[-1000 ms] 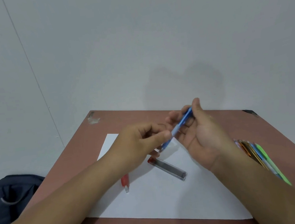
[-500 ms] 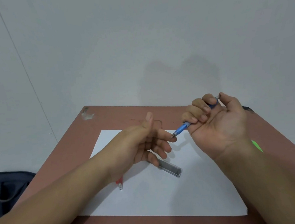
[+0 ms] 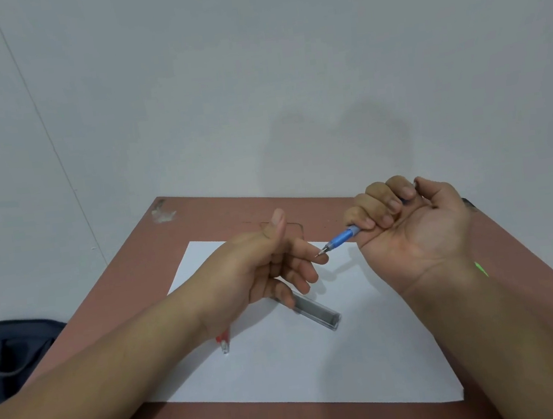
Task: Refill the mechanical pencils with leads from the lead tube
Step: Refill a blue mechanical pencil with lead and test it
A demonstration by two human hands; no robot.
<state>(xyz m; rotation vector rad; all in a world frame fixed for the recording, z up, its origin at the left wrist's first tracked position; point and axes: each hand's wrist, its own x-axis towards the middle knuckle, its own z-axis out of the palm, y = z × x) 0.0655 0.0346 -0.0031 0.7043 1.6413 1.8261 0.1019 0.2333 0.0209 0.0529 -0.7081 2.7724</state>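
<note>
My right hand [image 3: 411, 225] grips a blue mechanical pencil [image 3: 340, 238] in a fist, palm up, thumb at its rear end. The pencil's tip points left and touches the index fingertip of my left hand [image 3: 274, 261]. That hand is held above the paper with thumb up and fingers loosely extended, holding nothing. A clear lead tube [image 3: 318, 313] lies on the white paper [image 3: 321, 369], partly under my left fingers. A red mechanical pencil [image 3: 223, 342] lies on the paper, mostly hidden by my left wrist.
The paper lies on a brown table [image 3: 220, 215] against a white wall. A green pen [image 3: 480, 268] peeks out behind my right wrist. A dark bag [image 3: 12, 353] sits on the floor at the left.
My right hand turned palm up and closed into a fist around the blue pencil, moving right. My left hand let go of the pencil and opened, its index fingertip now at the tip.
</note>
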